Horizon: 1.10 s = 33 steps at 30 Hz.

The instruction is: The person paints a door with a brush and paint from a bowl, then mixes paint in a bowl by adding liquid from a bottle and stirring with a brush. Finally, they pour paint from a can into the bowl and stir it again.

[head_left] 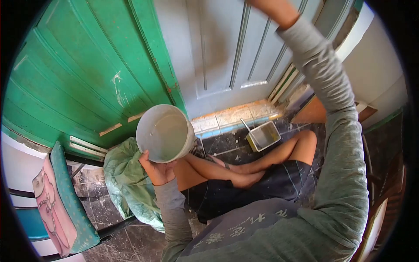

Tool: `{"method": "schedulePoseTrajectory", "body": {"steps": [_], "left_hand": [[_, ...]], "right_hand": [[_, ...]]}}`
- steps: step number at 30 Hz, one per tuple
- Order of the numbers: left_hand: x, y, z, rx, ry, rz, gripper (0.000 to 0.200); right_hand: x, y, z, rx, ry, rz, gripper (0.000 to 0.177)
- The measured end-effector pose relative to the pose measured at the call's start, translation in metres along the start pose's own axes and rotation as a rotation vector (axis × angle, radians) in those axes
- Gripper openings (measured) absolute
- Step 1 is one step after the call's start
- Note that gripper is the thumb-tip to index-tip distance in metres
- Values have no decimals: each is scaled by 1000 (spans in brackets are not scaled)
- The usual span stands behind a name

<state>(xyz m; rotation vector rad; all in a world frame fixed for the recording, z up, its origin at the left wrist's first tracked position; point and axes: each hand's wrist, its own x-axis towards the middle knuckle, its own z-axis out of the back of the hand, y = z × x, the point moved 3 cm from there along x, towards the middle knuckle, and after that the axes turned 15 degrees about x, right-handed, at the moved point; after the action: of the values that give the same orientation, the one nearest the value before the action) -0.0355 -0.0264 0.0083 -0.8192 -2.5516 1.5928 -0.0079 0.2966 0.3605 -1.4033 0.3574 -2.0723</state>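
Note:
My left hand (158,169) grips a whitish plastic bucket (189,139) from below, with the thumb up its near side. The bucket tilts toward me and holds some pale liquid that looks like paint. High at the top edge, my right hand (271,9) reaches up in front of the grey panelled door (218,48). Its fingers fall outside the picture, so what it holds, if anything, is hidden. A small paint tray (274,140) with a thin handle sticking out stands on the floor beyond my crossed legs.
At left is a green panelled door (87,65) with scuffed paint. A crumpled green cloth or sheet (126,174) lies beside my left arm. A chair with a patterned teal cushion (72,192) stands at far left. A brown board (310,111) leans near the right wall.

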Motion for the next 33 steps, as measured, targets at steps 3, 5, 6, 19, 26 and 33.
{"method": "schedulePoseTrajectory", "body": {"steps": [3,5,6,19,26,33], "left_hand": [[-9,-3,-8,-25,-91,36,71],[-15,-5,-11,-14,-172,41,70],[-17,-5,-5,0,-157,39,68],[-11,1,7,40,-143,25,66],[-4,5,7,38,-115,37,67],[-14,-2,2,24,-129,23,68]], "right_hand": [[-84,69,-48,130,120,-55,11],[-138,116,-74,231,208,-156,19],[-164,136,-87,256,246,-196,20],[-209,196,-107,528,340,-484,12],[-181,188,-120,383,134,-388,12],[-268,245,-172,643,536,-471,17]]}}
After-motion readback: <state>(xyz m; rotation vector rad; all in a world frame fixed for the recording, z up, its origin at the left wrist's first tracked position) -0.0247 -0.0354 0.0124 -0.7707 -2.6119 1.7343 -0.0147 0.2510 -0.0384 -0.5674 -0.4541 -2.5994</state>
